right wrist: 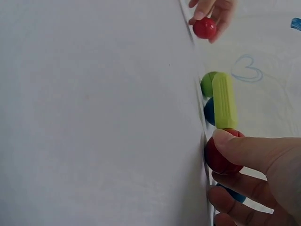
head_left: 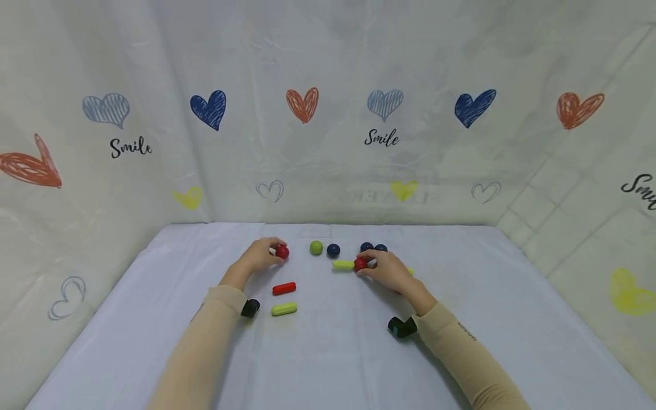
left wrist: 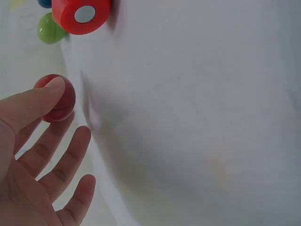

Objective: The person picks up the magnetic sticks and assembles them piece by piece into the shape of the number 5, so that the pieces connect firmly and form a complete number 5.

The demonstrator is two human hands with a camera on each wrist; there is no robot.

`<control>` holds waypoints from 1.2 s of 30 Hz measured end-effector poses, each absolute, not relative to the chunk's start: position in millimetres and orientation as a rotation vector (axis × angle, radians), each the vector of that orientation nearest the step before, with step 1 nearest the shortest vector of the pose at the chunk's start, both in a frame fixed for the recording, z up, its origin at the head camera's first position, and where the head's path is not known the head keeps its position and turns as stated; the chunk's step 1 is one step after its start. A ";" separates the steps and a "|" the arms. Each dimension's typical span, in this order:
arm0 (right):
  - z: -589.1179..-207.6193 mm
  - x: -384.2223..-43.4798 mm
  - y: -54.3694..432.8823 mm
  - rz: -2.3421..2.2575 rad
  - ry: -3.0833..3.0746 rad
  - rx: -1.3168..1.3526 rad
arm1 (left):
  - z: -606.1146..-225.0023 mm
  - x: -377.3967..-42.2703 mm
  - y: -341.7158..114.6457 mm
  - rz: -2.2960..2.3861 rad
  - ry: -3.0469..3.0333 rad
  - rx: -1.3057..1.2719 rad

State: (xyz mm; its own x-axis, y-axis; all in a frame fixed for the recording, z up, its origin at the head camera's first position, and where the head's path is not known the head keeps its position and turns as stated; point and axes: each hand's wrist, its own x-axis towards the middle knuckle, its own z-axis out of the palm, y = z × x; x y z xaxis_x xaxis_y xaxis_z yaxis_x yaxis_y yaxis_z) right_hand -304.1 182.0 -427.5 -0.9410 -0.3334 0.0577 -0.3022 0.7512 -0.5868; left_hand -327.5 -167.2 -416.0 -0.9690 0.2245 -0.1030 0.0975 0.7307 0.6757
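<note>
In the head view my left hand [head_left: 260, 256] pinches a red ball [head_left: 282, 252] at the back left. The left wrist view shows this red ball [left wrist: 63, 99] between thumb and fingers, the other fingers spread. My right hand [head_left: 388, 270] holds a second red ball [head_left: 360, 264] between thumb and fingers. A yellow-green stick [head_left: 343, 265] lies end-on against that ball; whether they are joined I cannot tell. Nearer me lie a red stick [head_left: 284, 288] and another yellow-green stick [head_left: 284, 308]. The red stick's end [left wrist: 84, 14] carries a pale round disc.
Along the back sit a green ball [head_left: 316, 247] and a dark blue ball [head_left: 333, 250]. Two more dark blue balls [head_left: 366, 246] stand behind my right hand. A yellow-green piece [head_left: 410, 271] peeks out beside it. A white cloth [head_left: 328, 353] covers the table; a patterned curtain hangs behind.
</note>
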 end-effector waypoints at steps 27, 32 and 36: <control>-424.5 -309.0 179.4 -0.881 2.922 -0.567 | -405.8 -303.5 -134.6 0.896 2.814 0.413; -425.1 -309.3 178.1 -0.882 2.925 -0.584 | -406.0 -302.0 -128.4 0.886 2.812 0.442; -426.2 -309.5 177.1 -0.890 2.924 -0.575 | -406.8 -300.6 -121.9 0.888 2.789 0.475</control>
